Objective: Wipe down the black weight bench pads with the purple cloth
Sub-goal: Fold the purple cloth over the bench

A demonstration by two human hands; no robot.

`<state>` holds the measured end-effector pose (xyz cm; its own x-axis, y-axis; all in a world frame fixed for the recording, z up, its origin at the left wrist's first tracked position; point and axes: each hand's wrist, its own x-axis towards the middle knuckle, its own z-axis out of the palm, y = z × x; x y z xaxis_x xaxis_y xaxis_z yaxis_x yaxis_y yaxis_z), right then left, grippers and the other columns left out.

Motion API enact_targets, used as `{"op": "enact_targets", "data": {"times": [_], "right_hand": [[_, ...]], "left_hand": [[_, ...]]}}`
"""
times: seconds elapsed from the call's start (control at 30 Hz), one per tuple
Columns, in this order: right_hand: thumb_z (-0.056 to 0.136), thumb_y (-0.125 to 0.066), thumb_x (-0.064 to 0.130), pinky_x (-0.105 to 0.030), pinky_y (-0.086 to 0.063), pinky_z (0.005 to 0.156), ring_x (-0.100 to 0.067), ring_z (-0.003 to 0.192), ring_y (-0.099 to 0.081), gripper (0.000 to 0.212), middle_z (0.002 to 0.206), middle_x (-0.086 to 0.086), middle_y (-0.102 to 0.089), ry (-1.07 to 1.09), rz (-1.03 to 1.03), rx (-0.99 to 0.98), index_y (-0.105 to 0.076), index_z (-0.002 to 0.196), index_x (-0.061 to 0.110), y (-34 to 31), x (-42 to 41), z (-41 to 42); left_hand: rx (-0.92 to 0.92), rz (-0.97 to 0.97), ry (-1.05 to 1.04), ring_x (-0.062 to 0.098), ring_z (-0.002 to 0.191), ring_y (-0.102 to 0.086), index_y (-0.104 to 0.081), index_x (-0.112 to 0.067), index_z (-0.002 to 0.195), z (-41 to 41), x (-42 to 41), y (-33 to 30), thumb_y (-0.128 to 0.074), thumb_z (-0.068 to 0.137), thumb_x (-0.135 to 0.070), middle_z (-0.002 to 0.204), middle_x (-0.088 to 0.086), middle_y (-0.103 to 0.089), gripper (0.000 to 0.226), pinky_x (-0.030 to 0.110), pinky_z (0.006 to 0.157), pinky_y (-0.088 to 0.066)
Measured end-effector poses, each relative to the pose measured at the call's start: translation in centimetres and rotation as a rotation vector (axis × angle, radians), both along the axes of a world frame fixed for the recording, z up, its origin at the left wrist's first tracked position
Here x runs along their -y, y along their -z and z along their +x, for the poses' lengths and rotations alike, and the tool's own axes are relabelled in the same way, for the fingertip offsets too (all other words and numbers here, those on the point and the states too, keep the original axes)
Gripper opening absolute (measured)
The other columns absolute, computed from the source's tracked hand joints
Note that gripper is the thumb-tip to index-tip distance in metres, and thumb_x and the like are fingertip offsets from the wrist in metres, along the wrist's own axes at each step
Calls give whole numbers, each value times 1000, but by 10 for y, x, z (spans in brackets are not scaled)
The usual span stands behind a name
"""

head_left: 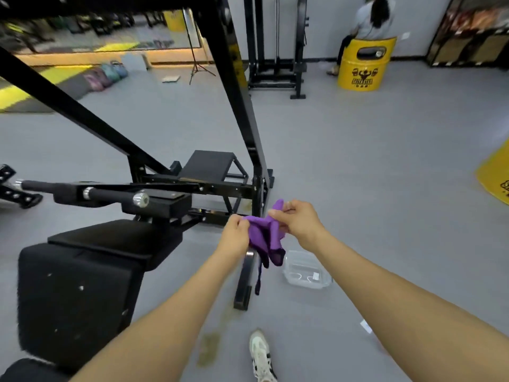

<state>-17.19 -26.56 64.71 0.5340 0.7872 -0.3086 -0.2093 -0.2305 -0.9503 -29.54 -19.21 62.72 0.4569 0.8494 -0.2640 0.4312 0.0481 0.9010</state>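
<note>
The black weight bench pads (80, 285) occupy the lower left: block-shaped cushions with a matte, slightly fuzzy black covering, flecked with pale specks. They are mounted on a black steel frame (170, 186) with square-section tubing and a chromed bar end. To the right of the pads, and apart from them, the left hand (234, 232) pinches one edge of the purple cloth (265, 238). The right hand (294, 220) pinches the opposite edge between curled fingers. The cloth is held in the air above the grey floor (371, 175); it is thin, limp and bunched, with a dark strap hanging from it. A clear plastic container (307, 270) lies on the floor just beyond. The step in hand appears to be preparation: spreading or refolding the cloth. No contact with the pads is made yet. The next move calls for carrying the cloth left and pressing it flat onto the nearest pad.
</note>
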Motion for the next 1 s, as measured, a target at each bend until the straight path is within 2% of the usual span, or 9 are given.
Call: {"op": "enact_targets", "data": {"times": [0.13, 0.27, 0.33, 0.43, 0.57, 0.63, 0.73, 0.87, 1.0], "right_hand": [[78, -68, -8, -23, -52, 64, -16, 63, -58, 22, 68, -7, -57, -335, -65, 23, -53, 75, 8, -39, 37, -52], [80, -69, -1, -24, -51, 67, -15, 67, -55, 15, 70, -4, -55, -654, -212, 313, -63, 93, 0, -66, 61, -92], [85, -66, 6, -26, -46, 67, -15, 70, -50, 7, 69, 1, -52, -694, -269, 547, -61, 82, 9, -74, 69, -114], [94, -51, 15, -22, -37, 58, -10, 66, -45, 23, 72, 6, -48, -612, -286, 720, -46, 72, 22, -80, 78, -149], [98, -42, 27, -28, -34, 57, -13, 65, -43, 23, 71, 3, -45, -577, -310, 917, -41, 77, 17, -89, 73, -202], [97, -42, 26, -29, -30, 54, -15, 59, -39, 27, 66, -1, -42, -540, -292, 870, -39, 73, 14, -103, 67, -231], [97, -42, 20, -25, -27, 46, -15, 51, -34, 33, 59, -3, -38, -465, -211, 584, -37, 65, 15, -123, 58, -292], [97, -45, 13, -30, -54, 59, -19, 59, -53, 23, 67, -10, -54, -406, -92, 150, -49, 74, 10, -142, 50, -360], [94, -49, 6, -20, -52, 54, -16, 63, -60, 16, 80, -12, -63, -432, -37, 29, -63, 90, -1, -154, 46, -397]], "left_hand": [[-50, 77, -29, 18, 85, -44, -48, -9, 82, -66, 24, -52, -30, 95, -10, 87, 5, -47, 23, 30, 79, -34], [-25, -39, 103, 19, 67, -42, -55, -16, 62, -137, 48, -97, -47, 83, -8, 69, 8, -46, 24, 29, 61, -34], [-76, -32, 159, 19, 62, -49, -60, -20, 60, -175, 56, -111, -56, 78, -2, 64, 4, -54, 26, 24, 57, -39], [-79, 21, 25, 23, 74, -58, -59, -7, 87, -231, 59, -120, -58, 86, -5, 84, 14, -63, 3, 29, 66, -45], [-177, 64, -71, 22, 77, -58, -59, -3, 96, -296, 60, -119, -57, 91, -28, 91, 15, -65, 26, 31, 68, -43], [-190, 74, -80, 21, 77, -55, -59, -2, 99, -312, 66, -120, -52, 93, -34, 90, 13, -63, 33, 32, 69, -41], [-61, -19, -18, 22, 84, -57, -59, -10, 104, -344, 78, -129, -42, 97, -38, 98, 9, -63, 33, 32, 73, -45], [159, -184, 84, 15, 87, -61, -57, -18, 116, -373, 90, -156, -32, 101, -39, 101, 3, -67, 36, 28, 79, -48], [181, -187, 251, 16, 88, -63, -60, -18, 111, -407, 93, -180, -52, 92, -40, 92, 0, -68, 30, 29, 86, -48]]}}
